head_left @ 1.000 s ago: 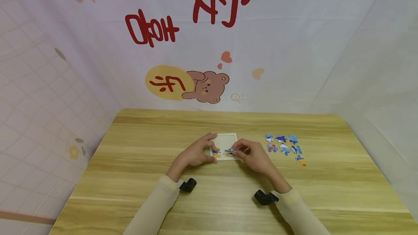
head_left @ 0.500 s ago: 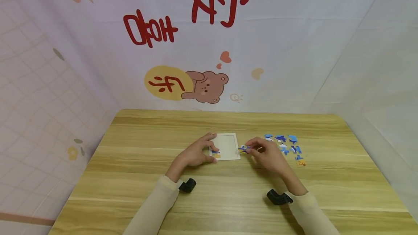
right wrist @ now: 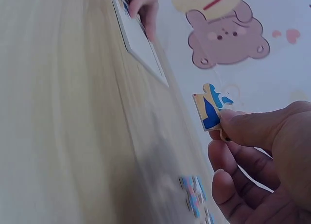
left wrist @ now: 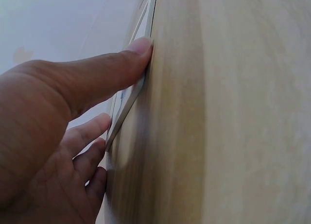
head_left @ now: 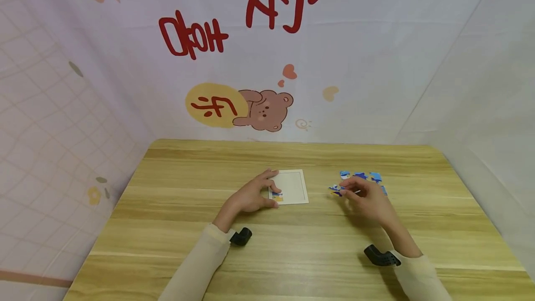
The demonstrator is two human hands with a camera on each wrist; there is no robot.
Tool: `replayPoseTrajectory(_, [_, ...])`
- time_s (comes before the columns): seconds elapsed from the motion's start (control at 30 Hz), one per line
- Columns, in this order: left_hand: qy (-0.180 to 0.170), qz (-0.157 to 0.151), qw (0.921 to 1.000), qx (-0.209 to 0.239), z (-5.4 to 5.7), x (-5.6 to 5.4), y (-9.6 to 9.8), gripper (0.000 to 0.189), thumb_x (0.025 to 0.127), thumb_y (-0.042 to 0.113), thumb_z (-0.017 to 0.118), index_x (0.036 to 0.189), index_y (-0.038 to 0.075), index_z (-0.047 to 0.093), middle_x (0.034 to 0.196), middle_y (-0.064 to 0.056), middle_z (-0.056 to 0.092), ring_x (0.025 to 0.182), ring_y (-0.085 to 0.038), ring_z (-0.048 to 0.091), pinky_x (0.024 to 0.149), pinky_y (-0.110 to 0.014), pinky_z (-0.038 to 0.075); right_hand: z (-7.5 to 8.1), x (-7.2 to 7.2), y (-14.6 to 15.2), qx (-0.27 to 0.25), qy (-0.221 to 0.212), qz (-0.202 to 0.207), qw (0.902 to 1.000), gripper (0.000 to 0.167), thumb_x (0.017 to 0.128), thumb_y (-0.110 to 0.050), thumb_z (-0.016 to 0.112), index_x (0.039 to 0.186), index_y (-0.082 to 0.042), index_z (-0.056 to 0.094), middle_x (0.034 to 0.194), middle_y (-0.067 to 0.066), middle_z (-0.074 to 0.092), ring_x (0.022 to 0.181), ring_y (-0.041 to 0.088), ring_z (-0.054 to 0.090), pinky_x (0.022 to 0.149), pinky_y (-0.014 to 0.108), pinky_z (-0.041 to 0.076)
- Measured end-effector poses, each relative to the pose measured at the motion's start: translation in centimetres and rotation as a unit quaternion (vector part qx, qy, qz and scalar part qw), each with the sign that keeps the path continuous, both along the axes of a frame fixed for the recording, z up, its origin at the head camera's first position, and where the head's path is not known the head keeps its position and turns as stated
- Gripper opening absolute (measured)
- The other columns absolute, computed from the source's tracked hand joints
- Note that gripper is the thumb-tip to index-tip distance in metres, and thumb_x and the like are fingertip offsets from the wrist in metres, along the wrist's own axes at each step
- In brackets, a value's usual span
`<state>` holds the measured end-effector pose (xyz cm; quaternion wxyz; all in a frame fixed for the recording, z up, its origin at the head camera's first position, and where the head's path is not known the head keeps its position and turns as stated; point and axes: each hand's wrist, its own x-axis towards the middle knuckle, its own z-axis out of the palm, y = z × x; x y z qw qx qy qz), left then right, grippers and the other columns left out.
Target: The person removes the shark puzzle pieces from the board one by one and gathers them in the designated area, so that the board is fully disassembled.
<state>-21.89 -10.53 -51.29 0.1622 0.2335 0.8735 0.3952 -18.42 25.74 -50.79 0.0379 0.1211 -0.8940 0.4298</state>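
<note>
A white puzzle tray (head_left: pixel 292 187) lies on the table, with a blue and yellow piece (head_left: pixel 277 197) in its near left corner. My left hand (head_left: pixel 252 195) grips the tray at its left side, thumb at the near edge and fingers towards the far one. In the left wrist view the thumb (left wrist: pixel 131 59) presses on the rim. My right hand (head_left: pixel 368 198) pinches a jigsaw piece (right wrist: pixel 210 110) between thumb and fingertips, above the table to the right of the tray. That piece shows blue, yellow and white. Loose pieces (head_left: pixel 360 175) lie behind the right hand, which hides some of them.
The wooden table (head_left: pixel 292 254) reaches back to a white cloth wall (head_left: pixel 355 59) with red writing and a printed bear (head_left: pixel 267 110). Black wrist mounts (head_left: pixel 380 255) sit at both sleeve cuffs.
My right hand has lifted the jigsaw piece out of the tray's near right corner and carried it right, towards the loose pieces. The left hand has stayed on the tray.
</note>
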Motion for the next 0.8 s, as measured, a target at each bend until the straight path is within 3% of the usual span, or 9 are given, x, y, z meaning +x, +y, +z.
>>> replayPoseTrajectory(0.43, [-0.004,0.001,1.0000,-0.004,0.2,0.0,0.2,0.017,0.087,0.021,0.083,0.102,0.021,0.074,0.169,0.004,0.030,0.162,-0.022,0.010,0.129,-0.053,0.019,-0.5,1.5,4.9,0.052,-0.003,-0.056,0.9971,0.010,0.095,-0.019,0.075,0.104,-0.014,0.074,0.091,0.003,0.076,0.075,0.007,0.070,0.066,0.019,0.054])
replayPoseTrajectory(0.63, [-0.005,0.005,0.9999,-0.008,0.1,0.0,0.2,0.018,0.087,0.022,0.083,0.102,0.021,0.074,0.169,0.005,0.030,0.162,-0.021,0.011,0.129,-0.053,0.019,-0.3,1.8,6.3,0.073,0.005,-0.051,0.9961,0.008,0.095,-0.016,0.075,0.102,-0.015,0.075,0.092,0.004,0.077,0.074,0.003,0.068,0.063,0.018,0.053])
replayPoseTrajectory(0.8, [0.003,0.000,0.9999,-0.011,0.0,-0.1,0.0,0.019,0.087,0.022,0.083,0.104,0.019,0.074,0.169,0.005,0.030,0.162,-0.021,0.011,0.129,-0.052,0.019,-0.2,2.1,7.0,0.093,-0.018,-0.045,0.9945,0.007,0.097,-0.018,0.073,0.103,-0.015,0.075,0.088,0.001,0.076,0.073,0.004,0.066,0.062,0.021,0.052])
